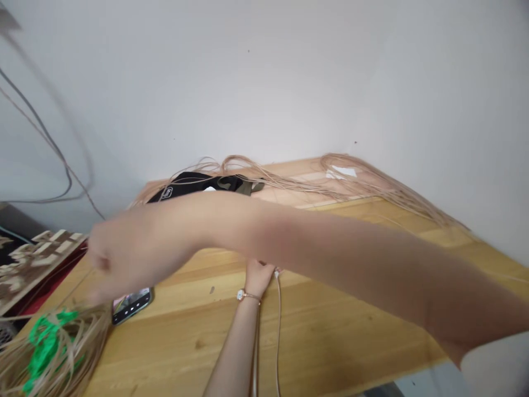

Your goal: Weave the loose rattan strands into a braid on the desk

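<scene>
**Right arm across the tabletop, left hand at a pale cord**

The left hand (259, 277) rests on the wooden tabletop (330, 336), a thin bracelet watch (242, 295) on its wrist. Its fingers are hidden behind the right forearm (330, 248), so I cannot tell whether they are spread or pinching. A pale cord (278, 331) emerges right beside that hand, a small white tip showing at its upper end. The cord's long axis runs nearly straight toward the wearer, past the hand to the bottom edge of the view and roughly parallel to the left forearm. The left hand is much the nearer to it.

The right hand (111, 259) reaches far across to the left of the view. Motion blur hides its fingers, so their state cannot be told. It hangs above a phone (131, 305) lying on the wood and near a straw-coloured bundle (61, 358), bound with something bright green (47, 342), at the lower left corner. The bundle's strands splay, with no single clear axis.

Long loose strands (289, 184) trail along the far edge, against a white wall (264, 82), over a black and camouflage fabric piece (198, 182). A slatted tan panel (37, 264) sits at the left.
</scene>
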Available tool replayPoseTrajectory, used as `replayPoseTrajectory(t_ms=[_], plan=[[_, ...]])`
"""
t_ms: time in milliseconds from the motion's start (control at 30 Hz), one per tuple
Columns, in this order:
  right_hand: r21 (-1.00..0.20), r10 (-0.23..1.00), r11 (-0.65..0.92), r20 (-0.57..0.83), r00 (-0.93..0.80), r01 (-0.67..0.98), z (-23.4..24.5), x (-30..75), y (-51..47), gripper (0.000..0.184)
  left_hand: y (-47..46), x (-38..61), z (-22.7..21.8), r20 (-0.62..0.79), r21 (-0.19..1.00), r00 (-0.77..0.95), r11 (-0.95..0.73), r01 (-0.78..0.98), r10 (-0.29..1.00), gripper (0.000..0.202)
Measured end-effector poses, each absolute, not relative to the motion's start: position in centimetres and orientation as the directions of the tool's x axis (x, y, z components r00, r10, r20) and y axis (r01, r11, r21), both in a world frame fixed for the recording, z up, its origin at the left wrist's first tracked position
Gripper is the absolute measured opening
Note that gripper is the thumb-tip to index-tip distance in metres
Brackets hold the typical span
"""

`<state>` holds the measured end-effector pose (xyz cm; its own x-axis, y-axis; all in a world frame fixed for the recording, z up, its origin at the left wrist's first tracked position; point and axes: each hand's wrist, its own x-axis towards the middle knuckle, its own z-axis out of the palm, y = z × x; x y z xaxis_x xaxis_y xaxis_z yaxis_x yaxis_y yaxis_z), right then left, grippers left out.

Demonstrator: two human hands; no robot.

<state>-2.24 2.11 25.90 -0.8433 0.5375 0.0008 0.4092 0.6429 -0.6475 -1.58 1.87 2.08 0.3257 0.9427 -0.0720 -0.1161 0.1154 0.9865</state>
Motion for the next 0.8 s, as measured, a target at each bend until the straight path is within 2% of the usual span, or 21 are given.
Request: replayPoseTrajectory(t_ms=[67,100,133,200,267,300,333,500,633,800], plan=[[-0.524,0.504,0.728,-0.027,-0.863,0.442,25.1,-1.0,2.1,0.025,1.9,-1.6,1.9,-0.079,0.982,0.335,0.130,-0.134,0.939,0.013],[-0.488,0.537,0.723,-0.047,-0.842,0.489,24.3,0.2,2.2,0.028,2.0,-1.6,1.6,-0.084,0.979,0.343,0.142,-0.146,0.935,0.015],[-0.493,0.594,0.701,0.001,-0.805,0.516,23.2,1.9,2.4,0.031,2.0,-1.5,1.3,-0.090,0.975,0.354,0.155,-0.160,0.931,0.018],[-0.504,0.789,0.557,0.072,-0.610,0.660,20.0,5.8,2.6,0.030,2.0,-1.4,0.9,-0.100,0.966,0.370,0.179,-0.186,0.924,0.023],[-0.531,0.960,0.278,0.115,-0.257,0.801,15.9,9.7,2.3,0.027,1.9,-1.4,0.7,-0.108,0.957,0.378,0.199,-0.210,0.919,0.026],[-0.577,0.991,0.132,0.086,-0.101,0.806,13.7,11.2,2.0,0.029,1.8,-1.4,0.7,-0.115,0.953,0.381,0.210,-0.220,0.917,0.026],[-0.597,0.996,0.085,0.059,-0.062,0.798,11.7,12.4,1.4,0.031,1.7,-1.4,0.8,-0.122,0.948,0.385,0.223,-0.229,0.915,0.026],[-0.694,0.997,0.064,0.008,-0.081,0.717,4.9,13.4,-1.8,0.037,1.5,-1.4,1.1,-0.157,0.926,0.392,0.274,-0.261,0.906,0.024],[-0.783,0.997,0.062,0.021,-0.073,0.619,3.5,12.6,-2.5,0.037,1.8,-1.6,0.8,-0.198,0.911,0.414,0.323,-0.258,0.889,0.025],[-0.882,0.999,0.033,0.008,-0.054,0.469,3.0,12.9,-2.7,0.028,2.0,-1.8,0.7,-0.240,0.907,0.442,0.362,-0.216,0.865,0.022]])
